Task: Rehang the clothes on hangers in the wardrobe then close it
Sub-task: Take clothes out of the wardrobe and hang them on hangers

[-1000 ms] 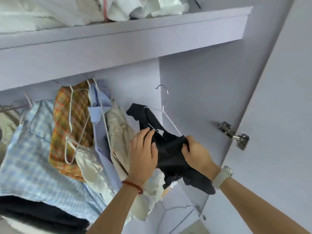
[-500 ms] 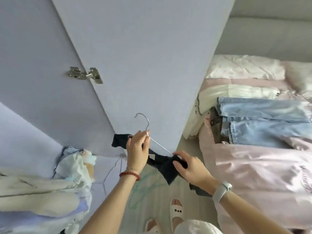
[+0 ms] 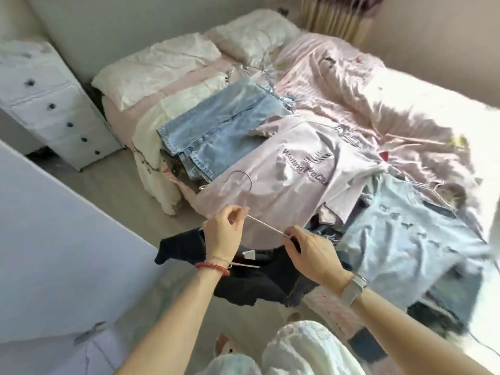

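Observation:
A thin white wire hanger (image 3: pixel 263 224) with a metal hook is held up in front of me, and a black garment (image 3: pixel 254 280) hangs from it. My left hand (image 3: pixel 223 234) pinches the hanger just under the hook. My right hand (image 3: pixel 311 251) pinches the hanger's right arm together with the black cloth. Behind them on the bed (image 3: pixel 422 109) lie a pink printed T-shirt (image 3: pixel 284 182), light blue jeans (image 3: pixel 216 128), a cream garment (image 3: pixel 154 147) and a pale blue denim piece (image 3: pixel 411 239). The open wardrobe door (image 3: pixel 59 247) stands at the left.
A white chest of drawers (image 3: pixel 46 101) stands at the far left beside the bed. White pillows (image 3: pixel 162 66) lie at the bed's head. Loose wire hangers (image 3: pixel 438 193) rest among the clothes. Bare floor (image 3: pixel 113 185) runs between wardrobe door and bed.
My view has swung from the wardrobe interior round to the bed. Both hands have carried the hanger with the black garment along, and the right hand now pinches the hanger arm.

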The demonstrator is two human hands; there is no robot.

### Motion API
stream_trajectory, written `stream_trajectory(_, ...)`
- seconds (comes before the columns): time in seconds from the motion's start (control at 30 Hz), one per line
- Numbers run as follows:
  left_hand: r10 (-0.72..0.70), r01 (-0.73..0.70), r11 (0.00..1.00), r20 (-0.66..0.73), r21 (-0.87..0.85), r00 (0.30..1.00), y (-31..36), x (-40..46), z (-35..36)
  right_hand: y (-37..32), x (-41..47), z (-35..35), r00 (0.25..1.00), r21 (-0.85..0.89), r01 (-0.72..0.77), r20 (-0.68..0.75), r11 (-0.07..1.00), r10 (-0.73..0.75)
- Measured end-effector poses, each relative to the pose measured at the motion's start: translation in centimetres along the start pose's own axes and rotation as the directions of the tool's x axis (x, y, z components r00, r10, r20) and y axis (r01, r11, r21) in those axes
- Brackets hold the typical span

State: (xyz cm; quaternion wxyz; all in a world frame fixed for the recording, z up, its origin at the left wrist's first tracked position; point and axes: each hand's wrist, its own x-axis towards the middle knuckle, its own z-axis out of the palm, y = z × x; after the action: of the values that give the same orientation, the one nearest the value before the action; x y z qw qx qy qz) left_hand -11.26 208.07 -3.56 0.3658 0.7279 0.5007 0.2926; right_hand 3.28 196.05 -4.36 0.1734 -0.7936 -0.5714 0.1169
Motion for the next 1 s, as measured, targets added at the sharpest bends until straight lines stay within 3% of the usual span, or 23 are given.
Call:
stream_trajectory(0.2, 0.062, -0.071, 0.997, 0.291, 0.019, 0.955, 7.7, 1.2, 13.2, 11.9, -3.3, -4.5, 0.968, -0.079, -0.247, -0.077, 0.966, 0.241)
stream_trajectory(0.33, 0.161, -0.165, 0.986, 0.430, -0.028, 0.888, 14.1, 2.7, 22.6, 20.2, -4.1, -8.2, 0.882, -0.085, -0.400, -0.304, 0.912, 0.359)
stream_trajectory(0.47, 0.364, -0.381, 0.920, 0.573, -0.096, 0.734, 19.3, 4.4, 32.2, 29.7, -3.8, -11.5, 0.804, -0.068, -0.516, -0.380, 0.854, 0.456)
stream_trajectory(0.53, 0.407, -0.502, 0.864, 0.645, -0.042, 0.647, 20.3, 4.6, 36.4, 34.8, -3.5, -12.8, 0.782, -0.074, -0.549, -0.397, 0.833, 0.480)
stream_trajectory(0.63, 0.319, -0.622, 0.767, 0.746, 0.158, 0.584, 20.0, 4.8, 41.9, 42.0, -2.6, -13.3, 0.753, -0.119, -0.619, -0.371, 0.776, 0.544)
stream_trajectory(0.73, 0.143, -0.650, 0.696, 0.828, 0.305, 0.542, 18.5, 5.1, 45.6, 47.5, -1.2, -12.4, 0.754, -0.123, -0.606, -0.402, 0.786, 0.519)
stream_trajectory(0.9, -0.017, -0.757, 0.513, 0.886, 0.405, 0.463, 14.9, 6.0, 49.8, 54.8, 1.5, -9.3, 0.765, -0.214, -0.604, -0.428, 0.768, 0.482)
stream_trajectory(1.0, -0.030, -0.819, 0.405, 0.901, 0.407, 0.433, 13.4, 6.8, 52.2, 57.4, 2.9, -6.7, 0.677, -0.133, -0.700, -0.437, 0.702, 0.593)
